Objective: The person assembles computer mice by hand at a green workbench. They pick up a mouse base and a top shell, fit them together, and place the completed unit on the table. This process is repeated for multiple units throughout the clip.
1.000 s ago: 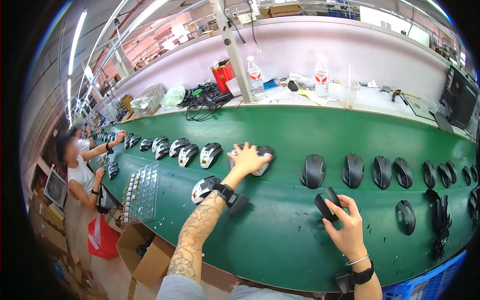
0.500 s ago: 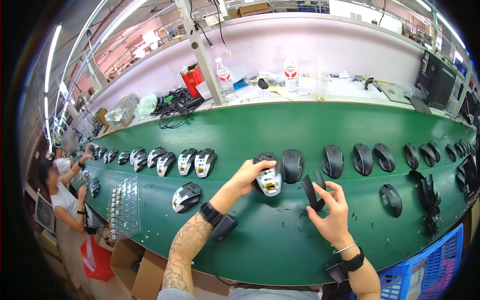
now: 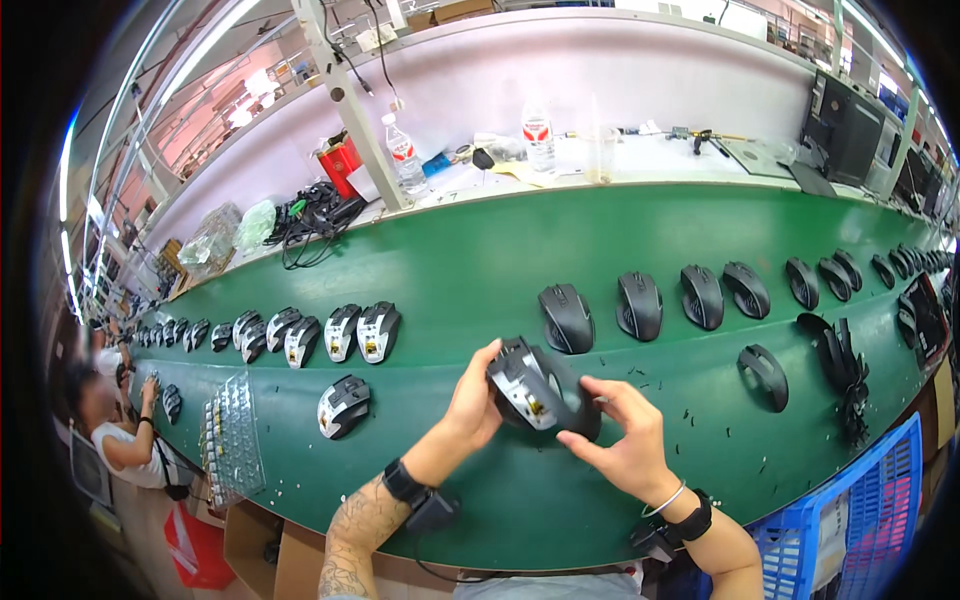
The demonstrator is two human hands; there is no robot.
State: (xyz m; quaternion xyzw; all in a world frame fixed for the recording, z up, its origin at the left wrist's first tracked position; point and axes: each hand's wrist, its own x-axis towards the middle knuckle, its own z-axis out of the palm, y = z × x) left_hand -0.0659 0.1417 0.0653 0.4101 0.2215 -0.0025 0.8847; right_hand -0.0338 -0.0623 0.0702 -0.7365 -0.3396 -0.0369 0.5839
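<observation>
left hand (image 3: 472, 402) grips the slanting black-and-white plastic mouse (image 3: 516, 388); right of it, half-curled right hand (image 3: 632, 448) pinches a curved black plastic shell (image 3: 577, 403).

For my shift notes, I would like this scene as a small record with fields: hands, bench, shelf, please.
Left hand: grips a mouse with white inside showing
Right hand: holds a black cover at that mouse's right side; whether fitted, unclear
Green bench: partly white mice at left, black mice at right
Back shelf: two clear bottles, black cables
</observation>
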